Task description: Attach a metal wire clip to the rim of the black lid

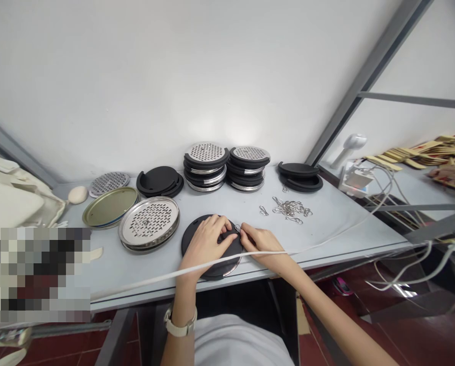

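A black round disc [190,230] with a shiny metal rim showing at its lower right lies at the table's front edge. My left hand [207,240] rests over it, with curled fingers gripping its top near the upper right side. At the disc's right edge, my right hand [263,243] pinches a small wire clip [237,228]; its far end is partly hidden by the fingers. Beyond that hand lies a loose pile of metal clips [293,209], with a separate clip [263,210] to its left.
Two stacks of black rings and perforated metal discs [207,152] stand by the wall. Left are a perforated plate [149,222], a gold-green lid [111,207] and black rings [159,180]. More black rings [300,175] sit at right. A white cable [151,281] crosses in front of my hands.
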Motion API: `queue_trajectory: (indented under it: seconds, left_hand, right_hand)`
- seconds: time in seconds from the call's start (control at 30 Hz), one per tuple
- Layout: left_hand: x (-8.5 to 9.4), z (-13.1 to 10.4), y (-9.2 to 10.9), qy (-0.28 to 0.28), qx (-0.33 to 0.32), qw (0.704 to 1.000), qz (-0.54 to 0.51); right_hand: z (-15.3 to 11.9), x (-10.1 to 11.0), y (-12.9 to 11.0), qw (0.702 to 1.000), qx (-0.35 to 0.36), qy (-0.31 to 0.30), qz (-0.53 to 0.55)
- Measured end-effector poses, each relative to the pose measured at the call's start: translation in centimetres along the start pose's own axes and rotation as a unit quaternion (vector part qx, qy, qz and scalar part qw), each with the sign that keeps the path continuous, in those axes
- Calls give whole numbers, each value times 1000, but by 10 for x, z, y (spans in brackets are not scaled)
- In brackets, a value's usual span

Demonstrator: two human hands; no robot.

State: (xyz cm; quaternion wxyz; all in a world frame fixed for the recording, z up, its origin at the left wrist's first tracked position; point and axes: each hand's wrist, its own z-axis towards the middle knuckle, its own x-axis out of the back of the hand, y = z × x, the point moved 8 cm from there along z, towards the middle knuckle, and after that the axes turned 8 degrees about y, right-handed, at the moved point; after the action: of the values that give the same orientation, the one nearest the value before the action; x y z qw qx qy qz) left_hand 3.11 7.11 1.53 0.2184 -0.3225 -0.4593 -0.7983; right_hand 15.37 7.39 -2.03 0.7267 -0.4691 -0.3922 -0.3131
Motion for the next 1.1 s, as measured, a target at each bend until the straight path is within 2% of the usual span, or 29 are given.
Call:
queue_trajectory:
  seconds: [1.1]
  left_hand:
    - [1,0,2,2,-2,1000,2]
  right_hand:
    - [0,1,0,1000,3,7,7]
